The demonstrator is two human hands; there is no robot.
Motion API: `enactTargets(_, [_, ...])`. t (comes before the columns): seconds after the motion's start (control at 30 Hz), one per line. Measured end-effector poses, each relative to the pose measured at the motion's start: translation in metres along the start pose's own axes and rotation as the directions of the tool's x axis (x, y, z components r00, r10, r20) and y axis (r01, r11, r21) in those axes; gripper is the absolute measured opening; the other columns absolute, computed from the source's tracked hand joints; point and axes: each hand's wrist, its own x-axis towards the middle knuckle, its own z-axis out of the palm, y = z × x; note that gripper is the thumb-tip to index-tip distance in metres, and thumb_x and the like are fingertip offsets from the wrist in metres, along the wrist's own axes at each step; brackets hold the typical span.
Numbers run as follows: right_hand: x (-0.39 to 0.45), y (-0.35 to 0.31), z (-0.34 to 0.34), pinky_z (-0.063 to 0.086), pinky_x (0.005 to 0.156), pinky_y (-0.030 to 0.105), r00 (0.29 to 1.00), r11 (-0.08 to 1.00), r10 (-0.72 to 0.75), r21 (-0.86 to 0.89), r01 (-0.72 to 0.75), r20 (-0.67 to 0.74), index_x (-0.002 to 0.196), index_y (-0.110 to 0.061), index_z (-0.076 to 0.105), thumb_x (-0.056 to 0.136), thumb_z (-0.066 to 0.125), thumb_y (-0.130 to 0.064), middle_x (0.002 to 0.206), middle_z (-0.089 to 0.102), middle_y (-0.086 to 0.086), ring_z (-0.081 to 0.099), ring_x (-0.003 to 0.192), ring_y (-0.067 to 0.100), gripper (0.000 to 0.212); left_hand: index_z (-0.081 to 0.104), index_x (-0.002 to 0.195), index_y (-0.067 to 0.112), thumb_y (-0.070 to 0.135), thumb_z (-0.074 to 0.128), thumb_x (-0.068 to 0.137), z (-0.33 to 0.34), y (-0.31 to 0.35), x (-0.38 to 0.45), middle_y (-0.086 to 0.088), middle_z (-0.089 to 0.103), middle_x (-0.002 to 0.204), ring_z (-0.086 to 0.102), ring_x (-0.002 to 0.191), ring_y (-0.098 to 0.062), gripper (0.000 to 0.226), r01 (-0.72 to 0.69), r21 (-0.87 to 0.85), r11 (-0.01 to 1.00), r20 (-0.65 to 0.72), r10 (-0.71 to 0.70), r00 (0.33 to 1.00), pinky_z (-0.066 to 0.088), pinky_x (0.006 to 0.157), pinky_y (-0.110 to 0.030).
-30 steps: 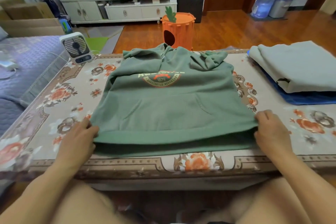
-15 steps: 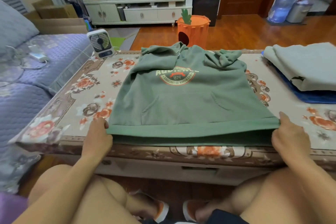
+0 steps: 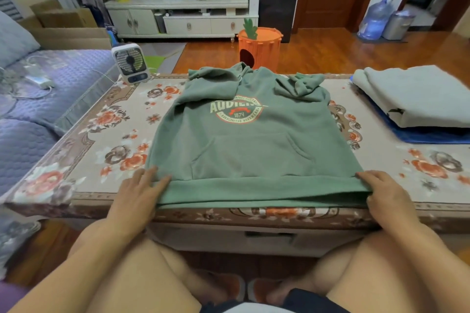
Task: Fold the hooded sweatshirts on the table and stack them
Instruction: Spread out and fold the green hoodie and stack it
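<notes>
A green hooded sweatshirt lies face up on the flower-patterned table, logo showing, with both sleeves folded in near the hood. Its hem runs along the table's near edge. My left hand rests on the hem's left corner, fingers straight and thumb lying on the fabric. My right hand holds the hem's right corner, fingers bent over the top of it and thumb at the edge. A folded grey sweatshirt sits at the table's right end on a blue one.
A small white desk fan stands at the table's far left corner. A purple sofa with a cable and charger runs along the left. Beyond the far edge stands an orange carrot-shaped stool. My knees are under the near edge.
The hem has come down nearer the table's front edge. My left fingers now lie straight on top of the corner instead of pinching it. My right hand stays at its corner.
</notes>
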Motion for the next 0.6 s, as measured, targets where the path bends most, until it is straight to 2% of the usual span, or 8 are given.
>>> enactTargets(0.03, [-0.001,0.001,0.005,0.05,0.089,0.045,0.999,0.999,-0.039,-0.006,0.039,0.027,0.125,-0.013,0.067,0.074,0.059,0.009,0.135,0.056,0.012,0.058,0.109,0.038,0.056,0.06,0.123,0.018,0.009,0.075,0.058,-0.001,0.005,0.002,-0.015,0.054,0.121,0.054,0.101,-0.042,0.067,-0.053,0.015,0.999,0.022,0.052,0.998,0.052,0.071,-0.05])
enactTargets(0.1, [-0.002,0.002,0.006,0.05,0.076,0.042,0.995,0.996,-0.084,-0.028,0.085,0.06,0.112,-0.01,0.063,0.074,0.06,0.007,0.13,0.053,0.011,0.057,0.1,0.037,0.042,0.055,0.104,0.017,0.011,0.072,0.065,-0.012,0.012,0.009,-0.009,0.053,0.102,0.056,0.09,-0.036,0.043,-0.038,-0.039,0.999,0.019,0.038,0.999,0.053,0.064,-0.048])
enactTargets(0.17, [-0.002,0.006,0.0,0.045,0.068,0.037,0.995,0.992,-0.09,-0.085,0.095,0.052,0.104,-0.011,0.054,0.077,0.058,0.002,0.129,0.049,0.009,0.054,0.091,0.032,0.03,0.053,0.097,0.014,0.009,0.071,0.068,-0.02,0.01,0.013,-0.008,0.048,0.099,0.053,0.088,-0.034,0.034,0.025,-0.123,0.992,-0.052,-0.032,0.998,0.052,0.059,-0.046])
enactTargets(0.23, [-0.004,0.013,-0.005,0.041,0.067,0.034,0.993,0.979,-0.113,-0.168,0.118,0.042,0.109,-0.011,0.051,0.083,0.056,-0.004,0.137,0.046,0.008,0.055,0.095,0.03,0.027,0.052,0.094,0.011,0.005,0.073,0.066,-0.018,-0.002,0.008,-0.009,0.044,0.1,0.049,0.086,-0.032,0.035,0.04,-0.185,0.982,-0.127,-0.064,0.99,0.049,0.054,-0.044])
enactTargets(0.33, [-0.012,0.025,-0.006,0.041,0.074,0.034,0.982,0.96,-0.135,-0.229,0.163,0.132,0.121,-0.017,0.049,0.093,0.052,-0.016,0.152,0.034,0.001,0.049,0.117,0.027,0.029,0.052,0.094,0.016,0.01,0.08,0.062,0.002,-0.021,-0.012,-0.005,0.04,0.099,0.048,0.084,-0.031,0.042,-0.033,-0.163,0.986,-0.087,0.019,0.996,0.047,0.052,-0.042])
enactTargets(0.43, [-0.012,0.03,-0.008,0.047,0.09,0.036,0.936,0.905,-0.229,-0.296,0.306,0.267,0.113,-0.021,0.046,0.087,0.055,-0.012,0.159,0.023,0.005,0.04,0.129,0.027,0.029,0.055,0.097,0.025,0.023,0.084,0.063,0.015,-0.032,-0.022,-0.001,0.038,0.099,0.048,0.085,-0.027,0.044,-0.103,-0.118,0.988,0.066,0.111,0.992,0.051,0.059,-0.043])
enactTargets(0.53, [-0.004,0.026,-0.021,0.038,0.11,0.04,0.894,0.898,-0.154,-0.317,0.304,0.421,0.11,-0.024,0.04,0.082,0.05,-0.01,0.165,0.006,0.007,0.022,0.143,0.03,0.033,0.053,0.101,0.027,0.049,0.065,0.071,0.002,-0.025,-0.015,-0.001,0.04,0.105,0.047,0.095,-0.027,0.039,-0.065,-0.008,0.998,0.135,0.065,0.989,0.048,0.074,-0.041])
enactTargets(0.6, [0.001,0.012,-0.026,0.031,0.116,0.04,0.875,0.844,-0.136,-0.408,0.347,0.465,0.121,-0.022,0.042,0.083,0.049,-0.017,0.165,0.003,0.006,0.013,0.148,0.035,0.038,0.059,0.103,0.021,0.061,0.055,0.068,-0.007,-0.008,-0.007,-0.007,0.05,0.109,0.051,0.101,-0.032,0.053,-0.105,0.032,0.994,0.096,0.101,0.99,0.045,0.084,-0.044])
